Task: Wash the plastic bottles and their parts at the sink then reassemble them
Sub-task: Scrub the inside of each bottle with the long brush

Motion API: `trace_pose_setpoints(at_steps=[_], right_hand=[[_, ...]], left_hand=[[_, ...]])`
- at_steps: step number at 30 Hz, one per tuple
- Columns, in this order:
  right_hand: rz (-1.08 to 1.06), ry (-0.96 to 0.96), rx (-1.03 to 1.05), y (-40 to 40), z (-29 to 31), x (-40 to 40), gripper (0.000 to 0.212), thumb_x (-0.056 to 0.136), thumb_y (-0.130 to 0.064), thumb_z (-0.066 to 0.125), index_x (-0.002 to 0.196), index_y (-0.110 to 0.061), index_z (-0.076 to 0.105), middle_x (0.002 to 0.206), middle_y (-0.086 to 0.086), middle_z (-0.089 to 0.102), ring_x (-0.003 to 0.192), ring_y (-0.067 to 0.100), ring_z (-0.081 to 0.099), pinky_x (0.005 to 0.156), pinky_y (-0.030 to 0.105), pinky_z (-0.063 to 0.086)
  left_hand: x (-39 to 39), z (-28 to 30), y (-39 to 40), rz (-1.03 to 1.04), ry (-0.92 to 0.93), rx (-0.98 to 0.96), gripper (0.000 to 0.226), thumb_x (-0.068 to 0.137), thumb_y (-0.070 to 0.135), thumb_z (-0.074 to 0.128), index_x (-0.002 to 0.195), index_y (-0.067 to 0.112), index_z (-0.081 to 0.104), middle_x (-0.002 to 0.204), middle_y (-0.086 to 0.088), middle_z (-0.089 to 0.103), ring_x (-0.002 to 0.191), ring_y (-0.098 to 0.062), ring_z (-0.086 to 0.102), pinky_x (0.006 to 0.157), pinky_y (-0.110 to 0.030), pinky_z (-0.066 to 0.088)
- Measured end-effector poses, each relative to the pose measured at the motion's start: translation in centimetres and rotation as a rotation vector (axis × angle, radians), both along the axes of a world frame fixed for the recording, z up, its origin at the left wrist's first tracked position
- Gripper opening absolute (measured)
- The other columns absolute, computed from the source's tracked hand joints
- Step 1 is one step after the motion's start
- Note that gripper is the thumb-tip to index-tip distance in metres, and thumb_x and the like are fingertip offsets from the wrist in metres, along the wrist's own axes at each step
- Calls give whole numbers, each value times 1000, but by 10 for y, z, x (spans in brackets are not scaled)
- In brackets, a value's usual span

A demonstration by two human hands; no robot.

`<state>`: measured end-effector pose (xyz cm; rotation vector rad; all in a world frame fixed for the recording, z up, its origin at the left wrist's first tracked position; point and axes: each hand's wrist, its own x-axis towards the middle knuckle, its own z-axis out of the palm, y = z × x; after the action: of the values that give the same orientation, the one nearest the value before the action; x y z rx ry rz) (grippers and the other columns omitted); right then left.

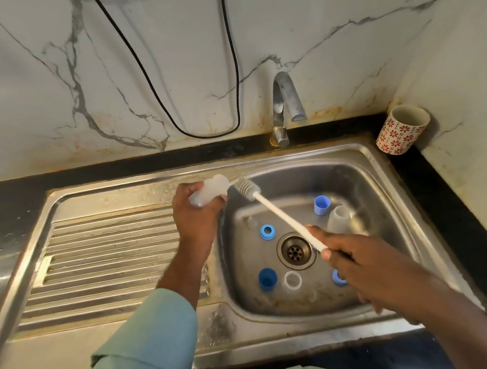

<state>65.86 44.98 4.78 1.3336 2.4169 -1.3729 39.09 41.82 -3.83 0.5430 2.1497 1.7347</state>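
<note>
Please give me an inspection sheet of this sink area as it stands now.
Surface: steel sink with ribbed drainboard in a dark counter; tap shows no water.
Job's things: bottle held over the basin edge; brush head at its mouth; blue caps, rings and a second bottle lie in the basin.
Clutter: floral cup on the counter corner.
Grip: left hand holds the bottle; right hand holds the brush handle.
Cables: black cable loops down the wall.
Surroundings: stained marble wall.
</note>
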Motion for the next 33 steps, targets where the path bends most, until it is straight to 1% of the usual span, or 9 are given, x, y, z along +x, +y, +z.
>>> trace_pose_setpoints(at_steps=[4, 8, 11, 14, 18, 21, 24, 29, 33], right_hand=[[-26, 61, -47, -7, 4, -10, 44, 103, -30, 41, 137, -58, 36, 61, -6, 47, 49, 8, 44, 50, 32, 52], [-191, 188, -266, -9, 7, -32, 37, 103, -29, 44, 130, -54, 46, 78, 5, 53, 49, 12, 50, 45, 28, 48], [-244, 331, -493, -6, 24, -27, 31, 102, -27, 47, 111, -54, 59, 74, 5, 50, 44, 10, 46, 38, 25, 41], [-211, 440, -665, -6, 34, -22, 38, 100, -20, 48, 121, -49, 62, 69, 5, 52, 40, 12, 41, 33, 22, 37], [-228, 455, -647, -10, 32, -24, 38, 100, -20, 48, 125, -46, 60, 67, 4, 54, 40, 12, 40, 33, 22, 37], [-220, 449, -678, -17, 33, -18, 38, 100, -21, 49, 119, -50, 63, 67, 6, 54, 39, 14, 39, 33, 22, 37], [-262, 477, -659, -15, 29, -20, 39, 100, -20, 48, 119, -50, 63, 69, 8, 53, 39, 14, 39, 34, 21, 37], [-288, 489, -718, -17, 30, -15, 36, 100, -19, 48, 117, -47, 64, 67, 7, 54, 37, 14, 38, 32, 20, 36], [-315, 502, -733, -17, 25, -19, 37, 101, -18, 46, 118, -46, 63, 66, 8, 53, 37, 13, 36, 31, 20, 35]], left_hand=[[17, 7, -2, 23, -321, 220, 51, 78, 3, 81, 113, 20, 48, 109, 3, 53, 100, -22, 62, 74, -32, 61], [39, 2, -3, -51, -393, 237, 60, 78, 5, 81, 114, 33, 42, 118, -4, 51, 105, -24, 62, 77, -34, 60], [31, 1, -8, -71, -272, 199, 69, 76, 3, 82, 128, 31, 47, 120, -4, 56, 102, -18, 63, 69, -21, 56], [18, -1, -9, -140, -205, 144, 65, 72, -1, 84, 130, 10, 57, 121, -9, 64, 108, -27, 66, 73, -23, 59], [21, -4, -5, -65, -147, 93, 61, 70, 2, 87, 125, 12, 63, 116, -5, 68, 105, -25, 68, 88, -42, 59], [14, -7, -5, 26, -43, 75, 53, 68, 8, 90, 114, 22, 67, 107, 5, 70, 98, -14, 68, 86, -34, 60], [23, -8, -4, -66, 90, -13, 61, 69, 18, 90, 123, 21, 65, 116, 3, 66, 104, -14, 65, 81, -22, 56], [14, -5, 0, 40, 73, -16, 60, 67, 20, 91, 120, 24, 65, 115, 2, 66, 104, -20, 65, 89, -41, 59], [14, 5, 3, -25, 167, -84, 62, 70, 22, 90, 126, 18, 63, 116, 3, 60, 106, -17, 61, 87, -32, 56]])
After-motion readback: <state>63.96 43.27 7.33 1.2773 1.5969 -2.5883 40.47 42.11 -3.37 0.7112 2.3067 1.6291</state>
